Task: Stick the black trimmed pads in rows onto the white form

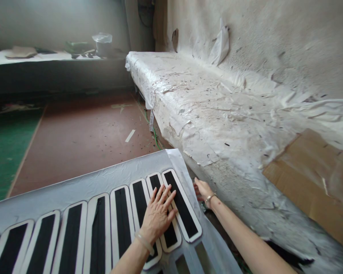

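Note:
My left hand (159,213), with a pale bangle at the wrist, lies with fingers spread on the row of white-bordered black strips, over the two or three nearest the right end. The rightmost strip (181,205) shows almost whole beside it. Beyond the right edge of the grey sheet (103,173) is my right hand (201,190), a metal bracelet on its wrist. Its fingers are partly hidden behind the sheet's edge, so whether they hold anything cannot be seen. Several more strips (70,232) stand side by side toward the left.
A long ledge under white plastic (188,87) runs along the right wall, with flat brown cardboard (311,182) on it. A dark shelf (60,76) with bags stands at the back left. The floor is reddish-brown (82,129) and green (11,133).

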A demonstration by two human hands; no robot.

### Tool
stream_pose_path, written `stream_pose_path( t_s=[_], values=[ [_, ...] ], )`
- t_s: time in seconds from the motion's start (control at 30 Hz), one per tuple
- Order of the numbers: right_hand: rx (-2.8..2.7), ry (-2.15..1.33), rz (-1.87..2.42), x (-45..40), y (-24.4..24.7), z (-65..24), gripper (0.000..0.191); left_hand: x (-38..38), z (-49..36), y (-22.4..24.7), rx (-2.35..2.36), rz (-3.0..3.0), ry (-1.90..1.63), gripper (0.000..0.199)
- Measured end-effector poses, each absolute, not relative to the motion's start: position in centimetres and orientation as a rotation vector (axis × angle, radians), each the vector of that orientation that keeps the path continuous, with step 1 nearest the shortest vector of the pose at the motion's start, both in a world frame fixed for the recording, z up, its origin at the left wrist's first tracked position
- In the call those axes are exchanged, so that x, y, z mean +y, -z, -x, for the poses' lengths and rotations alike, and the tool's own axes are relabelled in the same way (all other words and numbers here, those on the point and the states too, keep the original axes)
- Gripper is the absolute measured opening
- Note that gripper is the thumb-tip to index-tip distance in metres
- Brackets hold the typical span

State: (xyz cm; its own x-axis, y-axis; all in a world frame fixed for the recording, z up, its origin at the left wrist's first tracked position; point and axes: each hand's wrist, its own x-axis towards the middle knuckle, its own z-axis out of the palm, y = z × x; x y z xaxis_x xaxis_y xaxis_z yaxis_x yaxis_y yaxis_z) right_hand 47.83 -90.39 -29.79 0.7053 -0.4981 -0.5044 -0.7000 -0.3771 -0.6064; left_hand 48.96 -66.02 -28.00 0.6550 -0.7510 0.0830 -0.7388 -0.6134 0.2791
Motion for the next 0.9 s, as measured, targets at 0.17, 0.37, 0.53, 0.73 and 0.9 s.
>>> stream_pose_path(
  t_s=[0.17, 0.37, 0.53, 0.73, 0.9],
  values=[
    [0.84, -0.232, 2.221, -89.4, 27.5, -41.2, 0.047, -66.1, -48.9, 28.1, -1.208, -2.594, 0.028, 0.06],
    [0.714, -0.145, 2.49, -87.2, 27.0, -39.4, 0.029, -66.3, -48.9, 28.3, -1.224, -2.62, -0.004, 0.06],
    [0.733, -0.168, 2.504, -87.8, 29.1, -40.1, 0.026, -66.4, -48.9, 28.4, -1.234, -2.632, -0.027, 0.061],
    [0.941, -0.238, 2.307, -91.3, 33.0, -41.8, 0.029, -66.4, -48.8, 28.5, -1.235, -2.636, -0.03, 0.059],
    [1.013, -0.228, 2.069, -92.9, 32.8, -39.3, 0.041, -66.4, -48.8, 28.4, -1.229, -2.621, -0.017, 0.058]
  ],
)
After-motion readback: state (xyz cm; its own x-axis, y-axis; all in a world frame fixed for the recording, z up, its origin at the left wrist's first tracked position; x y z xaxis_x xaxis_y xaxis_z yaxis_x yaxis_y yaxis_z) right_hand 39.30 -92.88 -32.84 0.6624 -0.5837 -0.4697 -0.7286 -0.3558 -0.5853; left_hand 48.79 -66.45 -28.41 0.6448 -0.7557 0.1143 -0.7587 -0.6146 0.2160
